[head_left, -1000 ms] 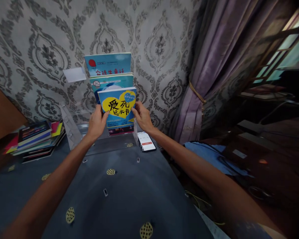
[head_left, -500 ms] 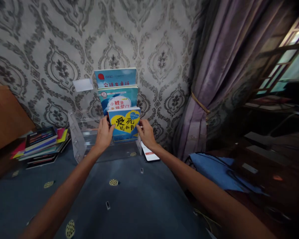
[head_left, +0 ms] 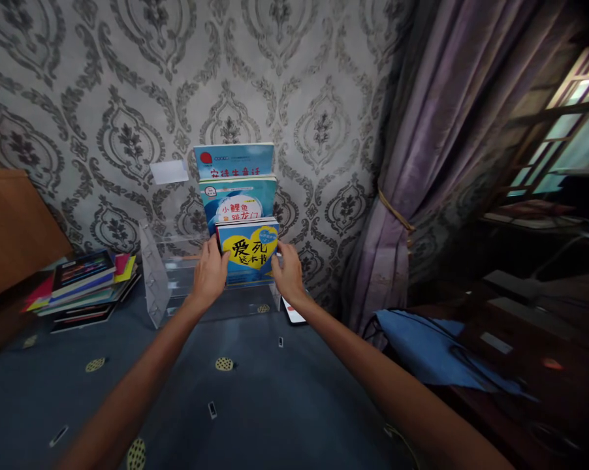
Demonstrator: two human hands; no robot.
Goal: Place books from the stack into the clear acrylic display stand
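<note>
A book with a blue cover and a yellow heart stands upright at the front of a clear tiered stand. My left hand grips its left edge, thumb on the cover and fingers behind. On the opposite edge my right hand holds the same book with thumb and fingers. Behind it rises a teal book with a white circle, and behind that a blue book with red lettering. The bottom edge of the held book is close to the lowest tier; whether it rests there I cannot tell.
Left of the stand lies a messy pile of books. A phone is by the stand's right end. The dark patterned cloth spreads in front. A blue cloth and cables lie at right, below a purple curtain.
The view has shifted slightly, so the stand and books appear a little lower and to the right. Both hands still hold the yellow-heart book, which looks nearly unmoved against the stand.
</note>
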